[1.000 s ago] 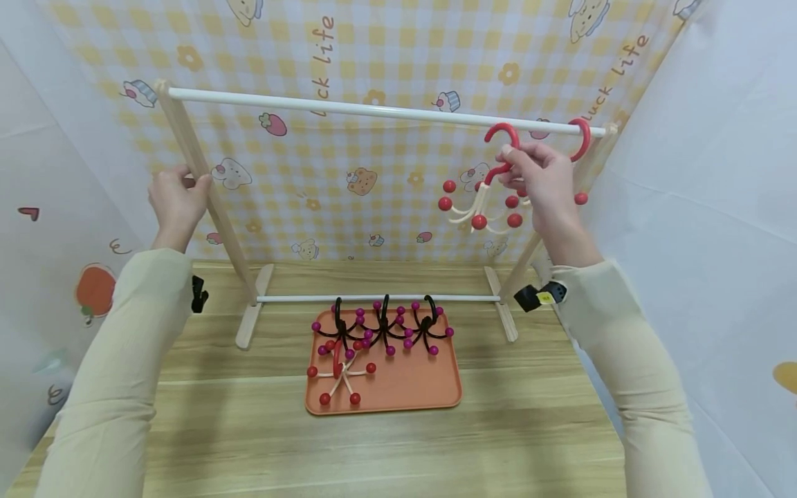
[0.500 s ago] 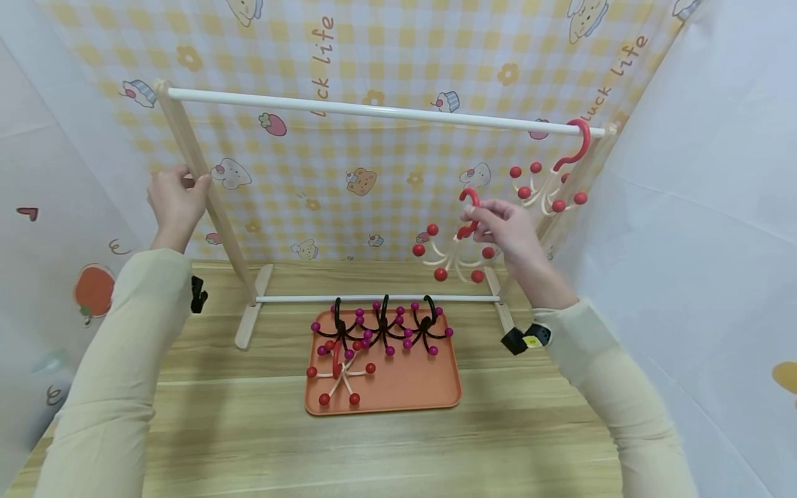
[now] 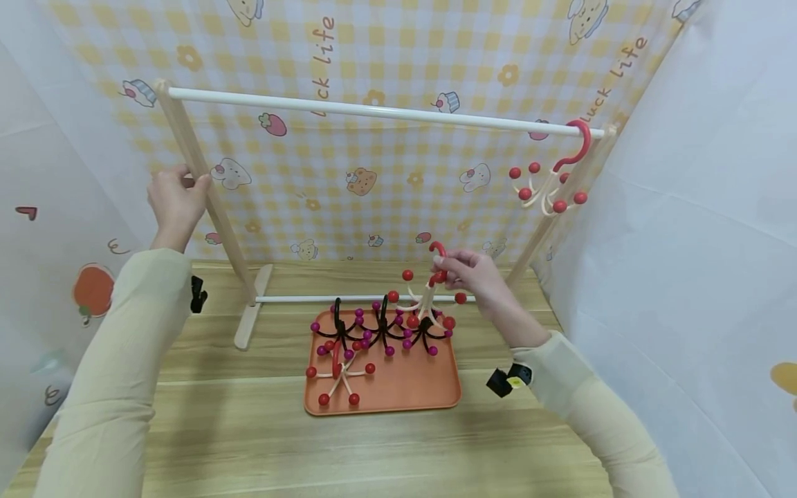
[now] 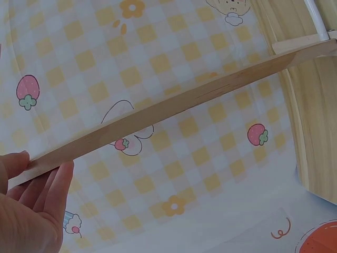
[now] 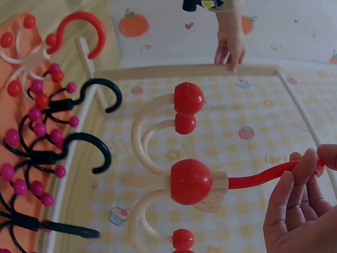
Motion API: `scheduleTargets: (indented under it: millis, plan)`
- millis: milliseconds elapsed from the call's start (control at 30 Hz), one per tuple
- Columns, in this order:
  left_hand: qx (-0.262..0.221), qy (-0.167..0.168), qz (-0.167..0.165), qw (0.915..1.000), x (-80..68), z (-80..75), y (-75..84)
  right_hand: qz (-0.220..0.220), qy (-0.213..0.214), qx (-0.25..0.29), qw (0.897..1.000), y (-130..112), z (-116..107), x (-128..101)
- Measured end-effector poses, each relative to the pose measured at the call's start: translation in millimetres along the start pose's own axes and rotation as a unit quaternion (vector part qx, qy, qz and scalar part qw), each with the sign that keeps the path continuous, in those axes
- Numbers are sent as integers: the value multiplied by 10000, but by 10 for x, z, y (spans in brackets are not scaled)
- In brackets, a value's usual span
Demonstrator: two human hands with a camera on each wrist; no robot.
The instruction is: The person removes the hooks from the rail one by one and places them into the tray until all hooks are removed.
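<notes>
Red hook hanger (image 3: 429,294) before "Luck life" backdrop (image 3: 324,48).

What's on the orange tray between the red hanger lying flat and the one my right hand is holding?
In the head view, three black hangers with magenta balls.

The right hand (image 3: 482,280) has come down from the upper right of the frame to the centre. The red hanger (image 3: 426,301) that it pinches is now off the rail, just above the orange tray (image 3: 398,387).
</notes>
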State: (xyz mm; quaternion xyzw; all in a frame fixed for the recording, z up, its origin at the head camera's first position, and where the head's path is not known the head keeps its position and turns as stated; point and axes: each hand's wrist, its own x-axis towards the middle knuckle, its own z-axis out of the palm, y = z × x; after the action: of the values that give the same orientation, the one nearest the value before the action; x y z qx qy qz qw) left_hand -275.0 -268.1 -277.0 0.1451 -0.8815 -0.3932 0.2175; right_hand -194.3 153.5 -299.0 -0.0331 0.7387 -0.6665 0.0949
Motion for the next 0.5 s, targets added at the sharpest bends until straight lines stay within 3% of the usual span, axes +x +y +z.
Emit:
scheduleTargets:
  millis: [500]
  plan:
    - [-5, 39, 78, 10000, -3, -6, -5, 456, -250, -337, 9981, 450, 262, -137]
